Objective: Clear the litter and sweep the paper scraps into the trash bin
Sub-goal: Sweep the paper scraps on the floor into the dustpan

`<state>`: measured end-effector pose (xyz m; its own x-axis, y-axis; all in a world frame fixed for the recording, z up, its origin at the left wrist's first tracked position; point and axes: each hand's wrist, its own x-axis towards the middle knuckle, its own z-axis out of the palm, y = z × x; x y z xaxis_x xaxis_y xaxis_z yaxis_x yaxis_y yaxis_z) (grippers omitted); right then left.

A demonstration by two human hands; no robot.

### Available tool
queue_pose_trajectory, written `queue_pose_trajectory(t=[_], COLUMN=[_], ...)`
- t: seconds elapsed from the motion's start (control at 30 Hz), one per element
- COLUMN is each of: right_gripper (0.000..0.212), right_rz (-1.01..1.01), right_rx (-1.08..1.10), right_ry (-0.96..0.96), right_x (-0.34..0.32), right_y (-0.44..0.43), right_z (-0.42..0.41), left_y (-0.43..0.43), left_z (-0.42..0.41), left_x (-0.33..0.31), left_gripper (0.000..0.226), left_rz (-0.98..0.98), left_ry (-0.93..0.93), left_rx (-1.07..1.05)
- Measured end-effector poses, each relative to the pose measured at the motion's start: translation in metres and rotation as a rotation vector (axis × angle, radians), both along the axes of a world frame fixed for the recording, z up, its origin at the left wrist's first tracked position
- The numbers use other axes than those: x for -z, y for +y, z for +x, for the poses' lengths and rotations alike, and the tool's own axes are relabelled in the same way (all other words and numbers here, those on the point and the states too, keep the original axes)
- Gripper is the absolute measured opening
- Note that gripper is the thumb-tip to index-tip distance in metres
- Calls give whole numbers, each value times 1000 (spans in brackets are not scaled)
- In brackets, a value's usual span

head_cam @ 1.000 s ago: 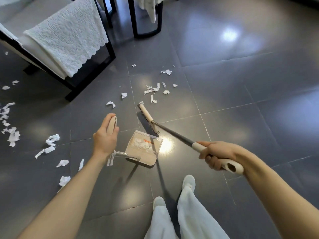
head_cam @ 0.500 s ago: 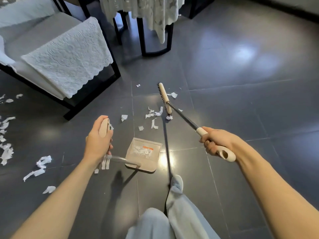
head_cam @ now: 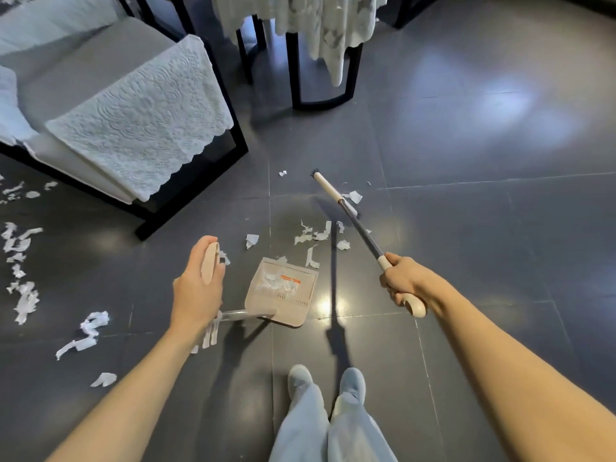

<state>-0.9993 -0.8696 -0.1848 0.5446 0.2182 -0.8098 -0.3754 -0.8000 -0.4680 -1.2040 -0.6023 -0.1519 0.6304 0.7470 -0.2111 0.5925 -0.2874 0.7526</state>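
On the dark tiled floor (head_cam: 466,228) just ahead of the person's feet, the beige dustpan (head_cam: 281,291) sits mouth-forward with some shredded paper already inside. The left hand (head_cam: 198,288) is clenched around the top of the dustpan's upright handle; the right hand (head_cam: 401,283) is clenched on the broom (head_cam: 353,218) near the end of its grip, with the broom head reaching out past a loose cluster of paper scraps (head_cam: 315,233). No trash bin is in view.

The likeliest slip is a pull that is too brisk: the scraps look light and curled, so bristles could flick them sideways past the pan's lip or under the chair (head_cam: 140,105) nearby. One strip (head_cam: 311,258) lies just beside the pan's front corner and could be pushed around it rather than in. Tilting the pan by its handle might spill what it holds. A bigger scatter (head_cam: 20,271) lies well apart at the left, so much sweeping seems left to do.
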Motion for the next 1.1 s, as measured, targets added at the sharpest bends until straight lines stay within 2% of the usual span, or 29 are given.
queue_pose_trajectory(t=[0.13,0.27,0.43,0.63,0.73,0.83,1.0,1.1], right_gripper=[44,55,63,56,46,50,55,47], right_rz=[8,-53,-21,-63,-50,-22,65,121], right_rx=[-25,-155,-94,-90,-16,31,90,117], right_ry=[115,170,205,282,463,580,513,438], right_x=[18,21,14,-9,-30,-54,-81,-85], right_y=[15,20,32,44,41,27,5,-7], right_z=[1,-12,-18,-29,-42,-44,-54,-51], left_y=[24,40,47,44,37,33,34,28], left_z=[30,30,18,38,57,70,65,69], left_x=[-3,-9,-2,6,3,-2,-3,-4], left_gripper=[42,44,37,37,35,35,35,36], left_rz=[-26,-25,-14,-19,-12,-18,-19,-28], left_ry=[27,27,38,4,-23,-27,1,-1], left_rx=[71,112,103,43,58,72,98,89])
